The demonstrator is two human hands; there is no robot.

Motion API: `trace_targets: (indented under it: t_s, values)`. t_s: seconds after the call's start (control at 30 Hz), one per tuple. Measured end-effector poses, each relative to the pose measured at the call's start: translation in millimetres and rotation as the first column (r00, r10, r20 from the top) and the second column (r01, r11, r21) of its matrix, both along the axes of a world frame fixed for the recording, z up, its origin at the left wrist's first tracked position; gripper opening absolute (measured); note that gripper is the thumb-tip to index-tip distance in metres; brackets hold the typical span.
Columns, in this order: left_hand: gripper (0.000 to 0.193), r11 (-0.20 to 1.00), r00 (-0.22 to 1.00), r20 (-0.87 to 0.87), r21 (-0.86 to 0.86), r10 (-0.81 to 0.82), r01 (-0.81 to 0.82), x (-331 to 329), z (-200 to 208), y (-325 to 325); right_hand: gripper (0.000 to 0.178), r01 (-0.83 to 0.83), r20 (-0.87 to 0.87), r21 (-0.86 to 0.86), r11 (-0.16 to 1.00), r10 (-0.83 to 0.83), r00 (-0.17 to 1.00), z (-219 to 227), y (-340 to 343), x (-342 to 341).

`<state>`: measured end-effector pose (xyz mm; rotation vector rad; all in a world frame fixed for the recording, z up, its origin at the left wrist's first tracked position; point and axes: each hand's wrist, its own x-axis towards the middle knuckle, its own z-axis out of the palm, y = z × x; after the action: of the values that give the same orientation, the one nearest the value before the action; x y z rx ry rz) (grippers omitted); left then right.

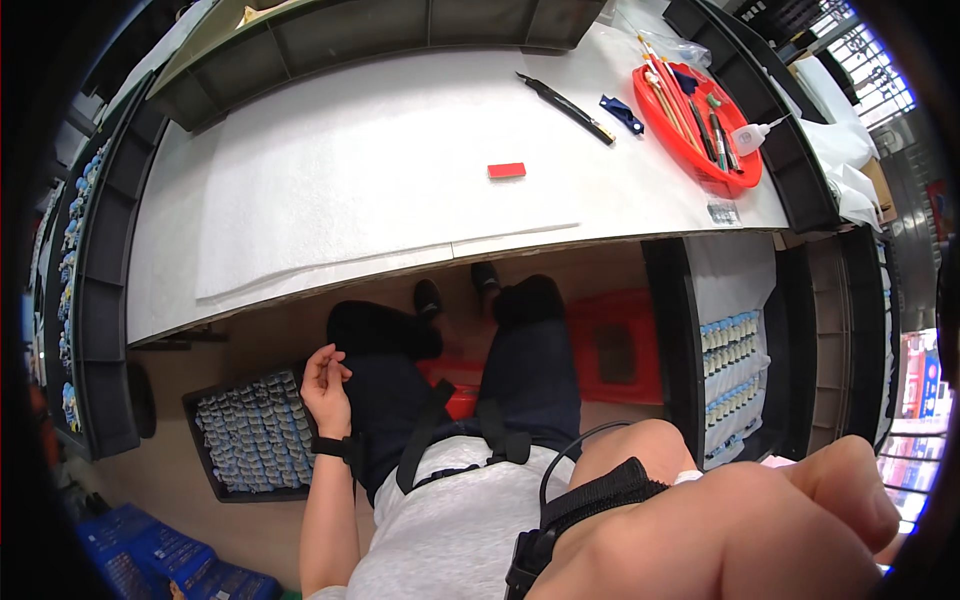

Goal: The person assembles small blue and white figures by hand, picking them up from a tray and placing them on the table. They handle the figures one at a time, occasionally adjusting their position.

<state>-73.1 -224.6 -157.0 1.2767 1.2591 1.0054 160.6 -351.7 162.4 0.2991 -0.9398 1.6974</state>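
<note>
My left hand is beside my left thigh, below the table edge, with its fingers loosely bent and nothing visible in them. A black band is around its wrist. My right hand is raised very close to the camera at the lower right, with bent fingers that are partly hidden. Whether it holds anything cannot be seen. On the white table lie a small red block, a black pen and a dark blue clip-like piece.
A red tray holds brushes, pens and a small white squeeze bottle. A grey-green crate stands at the table's back. A floor crate at left and a rack at right carry rows of small blue-and-white pieces. Blue boxes sit at lower left.
</note>
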Motion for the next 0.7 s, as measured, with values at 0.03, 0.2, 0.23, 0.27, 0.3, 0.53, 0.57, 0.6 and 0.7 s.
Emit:
trace_targets:
  t_s: [0.03,0.2,0.23,0.27,0.3,0.53,0.57,0.6,0.7]
  values:
    - [0.022,1.000,0.999,-0.023,-0.003,0.027,-0.027,-7.3,-7.7,-0.9,0.028,-0.017,-0.014,-0.002,1.000,0.017,1.000,-2.7,3.8,4.1]
    - [0.022,0.929,0.944,-0.180,-0.203,0.277,-0.311,-69.4,-59.6,11.3,0.030,-0.008,-0.093,0.007,1.000,0.008,0.996,-6.8,3.9,23.7]
    - [0.022,0.868,0.898,-0.212,-0.247,0.386,-0.432,-84.0,-61.3,13.7,0.030,-0.012,-0.122,0.010,1.000,0.013,0.992,-8.9,5.0,28.5]
    - [0.021,0.785,0.826,-0.267,-0.266,0.497,-0.559,-100.9,-64.8,10.0,0.031,-0.018,-0.147,0.009,1.000,0.019,0.989,-10.9,6.5,33.4]
    - [0.020,0.801,0.816,-0.341,-0.229,0.467,-0.553,-126.0,-74.3,10.0,0.031,-0.004,-0.172,0.016,1.000,0.006,0.985,-9.0,2.6,38.4]
    - [0.018,0.703,0.648,-0.560,-0.155,0.516,-0.694,-205.6,-71.3,-56.3,0.034,0.172,-0.388,-0.109,0.979,-0.201,0.899,-45.8,29.9,65.0]
    - [0.018,0.706,0.649,-0.541,-0.136,0.534,-0.695,-202.4,-64.5,-55.6,0.034,0.254,-0.382,-0.157,0.954,-0.296,0.876,-53.7,33.8,72.2]
    - [0.018,0.681,0.625,-0.531,-0.117,0.572,-0.722,-195.1,-56.3,-67.3,0.035,0.308,-0.362,-0.214,0.927,-0.368,0.856,-67.6,38.9,76.3]
    - [0.018,0.660,0.598,-0.509,-0.076,0.619,-0.747,-213.7,-67.6,-88.5,0.045,0.475,-0.106,-0.288,0.832,-0.520,0.847,-103.1,56.4,75.9]
